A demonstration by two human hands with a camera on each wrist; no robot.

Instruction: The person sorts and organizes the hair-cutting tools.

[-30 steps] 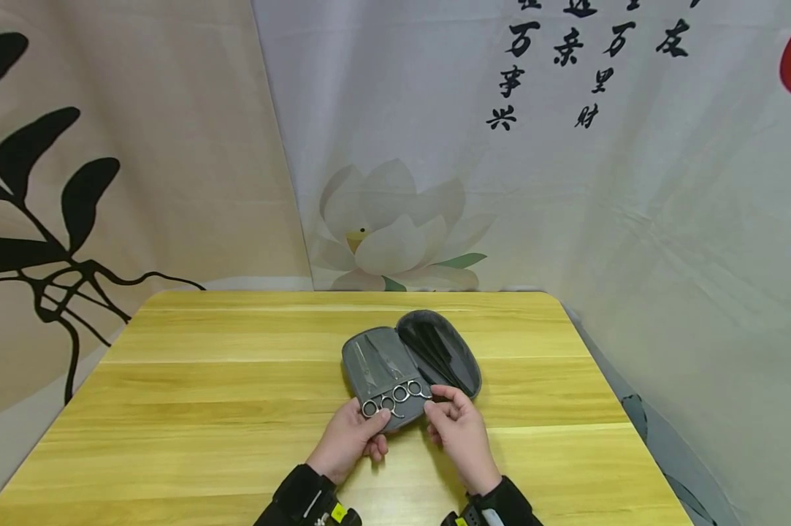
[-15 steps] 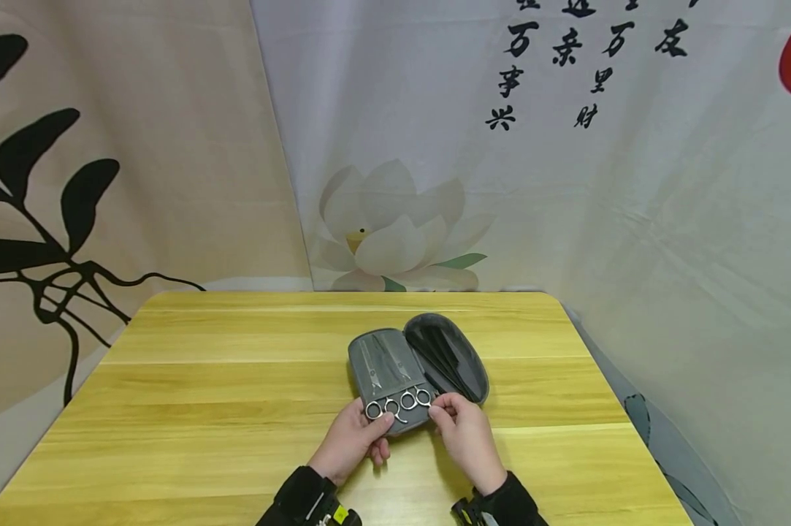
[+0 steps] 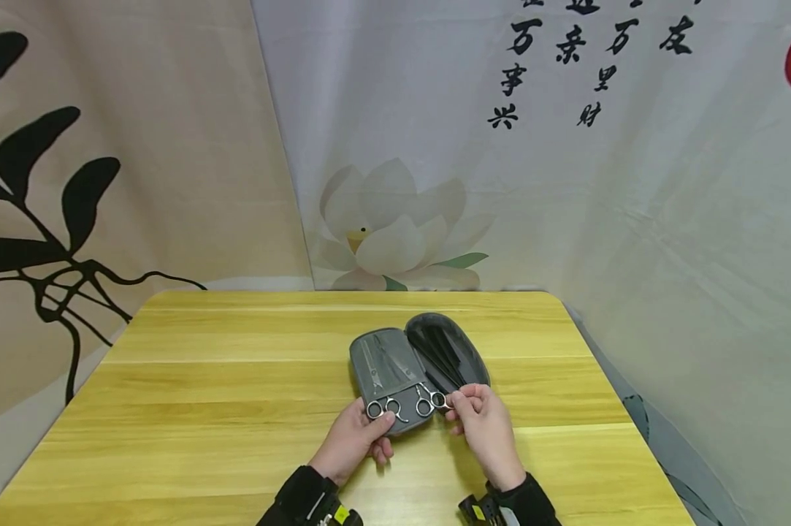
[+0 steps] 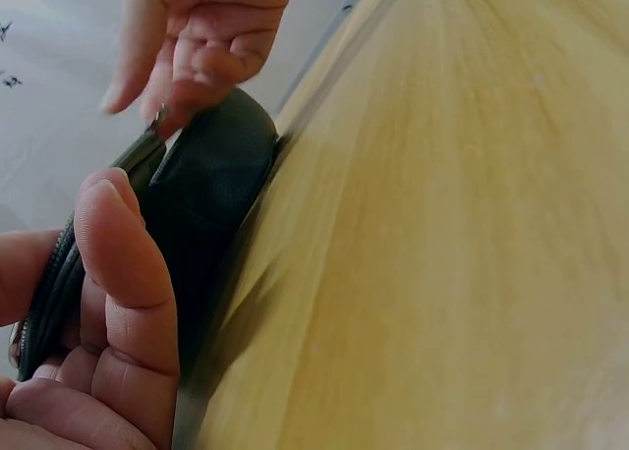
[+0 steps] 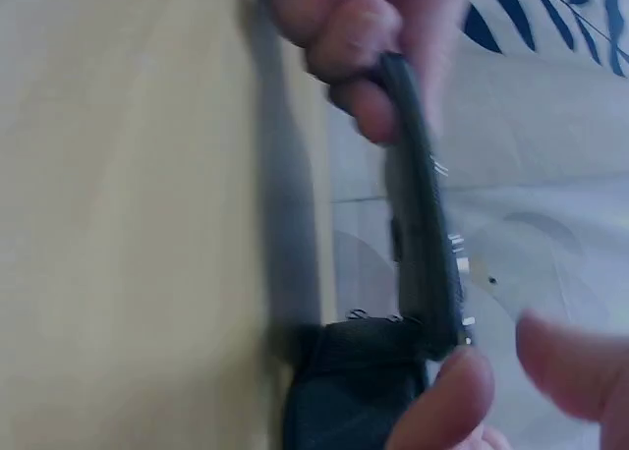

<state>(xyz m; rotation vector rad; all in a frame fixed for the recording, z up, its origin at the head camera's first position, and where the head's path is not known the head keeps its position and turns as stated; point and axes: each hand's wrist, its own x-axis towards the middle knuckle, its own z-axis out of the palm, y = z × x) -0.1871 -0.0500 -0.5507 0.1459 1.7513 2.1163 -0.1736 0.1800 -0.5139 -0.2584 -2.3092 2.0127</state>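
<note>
A grey zippered case [image 3: 395, 424] is spread open over the table. My left hand [image 3: 354, 440] holds its near edge, thumb on top and fingers underneath; the left wrist view shows these fingers [image 4: 128, 273] on the case's zippered rim. Two pairs of silver scissors stand ring-end out of a clear pocket [image 3: 385, 361]. The left pair [image 3: 393, 407] lies by my left thumb. With thumb and forefinger, my right hand [image 3: 490, 431] pinches the right pair [image 3: 424, 408] at its outer ring, its shanks partly out of the pocket. In the right wrist view, the case [image 5: 423, 224] appears edge-on.
The case's other half [image 3: 477, 365] holds black combs [image 3: 437, 351] in its hollow. Under the case spreads a yellow wood-grain table [image 3: 237, 380]. Printed cloth [image 3: 395, 146] hangs behind the table's far edge. Dark cords [image 3: 691, 497] lie past the table's right side.
The case has shifted slightly right in my left hand. My right hand has moved right, drawing the right pair of scissors that way and a little out of the pocket.
</note>
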